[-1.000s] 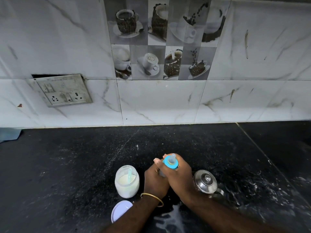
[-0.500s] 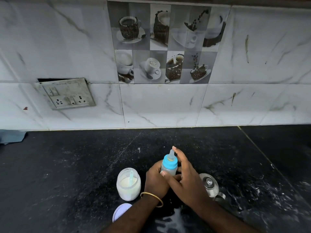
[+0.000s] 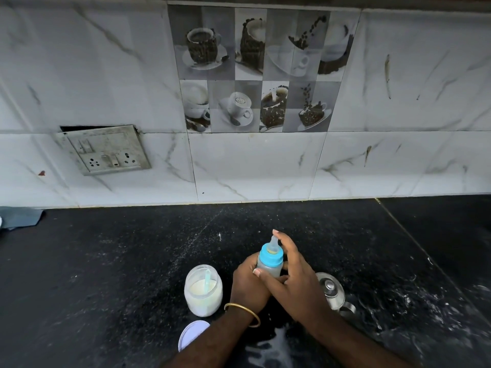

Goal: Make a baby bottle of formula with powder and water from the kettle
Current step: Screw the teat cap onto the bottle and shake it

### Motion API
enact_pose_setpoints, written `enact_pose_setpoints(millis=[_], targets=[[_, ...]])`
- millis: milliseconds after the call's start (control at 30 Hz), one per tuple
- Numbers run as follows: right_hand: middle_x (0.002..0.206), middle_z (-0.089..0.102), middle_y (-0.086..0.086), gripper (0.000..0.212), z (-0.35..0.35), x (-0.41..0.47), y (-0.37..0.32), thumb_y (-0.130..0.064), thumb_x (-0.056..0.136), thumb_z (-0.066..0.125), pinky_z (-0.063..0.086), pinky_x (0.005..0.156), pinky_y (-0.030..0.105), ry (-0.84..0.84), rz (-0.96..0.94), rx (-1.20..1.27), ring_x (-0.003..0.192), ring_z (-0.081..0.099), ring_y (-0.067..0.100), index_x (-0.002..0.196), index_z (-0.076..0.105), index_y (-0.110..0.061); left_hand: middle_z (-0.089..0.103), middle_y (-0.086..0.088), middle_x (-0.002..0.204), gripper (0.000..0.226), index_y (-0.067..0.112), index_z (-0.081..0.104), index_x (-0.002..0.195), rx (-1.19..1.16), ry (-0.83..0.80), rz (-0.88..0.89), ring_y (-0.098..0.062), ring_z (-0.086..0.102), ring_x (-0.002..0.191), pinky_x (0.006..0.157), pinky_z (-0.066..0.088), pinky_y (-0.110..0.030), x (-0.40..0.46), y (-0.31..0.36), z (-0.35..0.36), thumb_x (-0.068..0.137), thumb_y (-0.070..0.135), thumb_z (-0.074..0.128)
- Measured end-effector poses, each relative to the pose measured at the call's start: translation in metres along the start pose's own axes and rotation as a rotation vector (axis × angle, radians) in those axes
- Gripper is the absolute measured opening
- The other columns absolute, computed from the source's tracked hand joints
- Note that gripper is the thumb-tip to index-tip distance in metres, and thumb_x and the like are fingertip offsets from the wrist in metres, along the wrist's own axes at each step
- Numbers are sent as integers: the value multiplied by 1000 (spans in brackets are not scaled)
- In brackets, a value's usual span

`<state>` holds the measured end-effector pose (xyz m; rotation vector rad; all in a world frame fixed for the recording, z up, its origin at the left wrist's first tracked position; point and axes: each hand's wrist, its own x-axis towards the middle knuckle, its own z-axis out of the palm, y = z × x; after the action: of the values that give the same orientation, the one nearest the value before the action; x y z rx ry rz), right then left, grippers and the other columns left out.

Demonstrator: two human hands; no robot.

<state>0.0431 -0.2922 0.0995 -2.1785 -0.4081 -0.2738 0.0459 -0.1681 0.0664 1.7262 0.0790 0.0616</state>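
1. Baby bottle (image 3: 269,269) upright on black counter (image 3: 106,261), blue collar and teat on.
2. Left hand (image 3: 248,286) wrapped round bottle body.
3. Right hand (image 3: 293,277) against bottle: thumb across its front, fingers extended behind the teat.
4. Powder jar (image 3: 203,293), lid off, left of bottle; steel kettle (image 3: 332,290) right.

A black speckled countertop (image 3: 111,261) is running along under a white marble-veined tiled wall (image 3: 265,166). A grey coffee-cup picture tile (image 3: 261,70) is sitting above and right of a grimy socket plate (image 3: 106,150), which is hanging loose. Below-left of that plate, a blue-grey cloth (image 3: 18,217) is lying.
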Motion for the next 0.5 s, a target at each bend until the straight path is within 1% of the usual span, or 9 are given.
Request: enact_pose_setpoints(millis=[67,133,200,267,300,367,400,433,500], targets=[[132,34,-46,79,1,1,1,-48,80,74,54,96,37,-1,-4,18,126,48,-3,136,21,-67,77,8,89,31,32,71,92,12,-4,-10,-10,74,84,76,63,-35,1,-1,0,64,41,81],[131,35,-46,79,3,1,3,-47,80,74,54,95,37,-6,-9,41,126,48,-4,136,22,-67,77,5,88,30,29,71,92,6,4,-17,-13,74,84,78,63,-42,2,-1,1,66,43,78],[129,36,-46,78,3,2,6,-50,79,73,54,95,36,5,-7,46,124,49,-5,137,23,-67,77,6,95,41,29,70,101,-11,10,-14,-12,73,89,83,61,-45,2,-1,1,66,48,77],[128,39,-44,76,4,2,10,-54,77,71,55,94,35,28,-10,44,121,51,-5,138,25,-64,71,14,116,73,33,58,128,15,3,-30,-3,68,105,94,57,-34,2,-3,0,61,52,80],[129,42,-41,76,5,3,11,-54,77,71,56,92,36,33,-18,44,118,54,-3,139,27,-62,64,19,128,96,32,46,141,48,-9,-47,1,62,115,98,53,-27,1,-4,0,56,52,84],[133,52,-26,77,3,8,13,-46,78,76,57,90,37,51,-25,80,113,61,2,140,31,-56,49,27,136,134,27,21,154,60,-56,-90,11,53,121,98,46,-13,-2,-8,-3,43,50,92],[133,58,-16,77,-2,15,14,-39,79,79,59,88,38,85,-14,132,110,64,5,140,34,-53,46,30,134,147,25,15,156,41,-78,-117,12,53,119,97,46,-12,-4,-11,-4,36,51,96],[130,62,-7,76,-10,27,17,-30,81,80,60,85,40,148,13,215,105,68,9,139,36,-50,42,29,137,157,26,10,156,23,-89,-146,8,53,120,99,48,-16,-6,-13,-6,29,53,98],[124,66,7,72,-37,62,24,-20,82,80,63,72,44,393,164,520,98,72,16,135,38,-47,30,23,147,164,31,7,156,5,-101,-192,0,47,126,97,48,-23,-12,-18,-9,22,58,97]])
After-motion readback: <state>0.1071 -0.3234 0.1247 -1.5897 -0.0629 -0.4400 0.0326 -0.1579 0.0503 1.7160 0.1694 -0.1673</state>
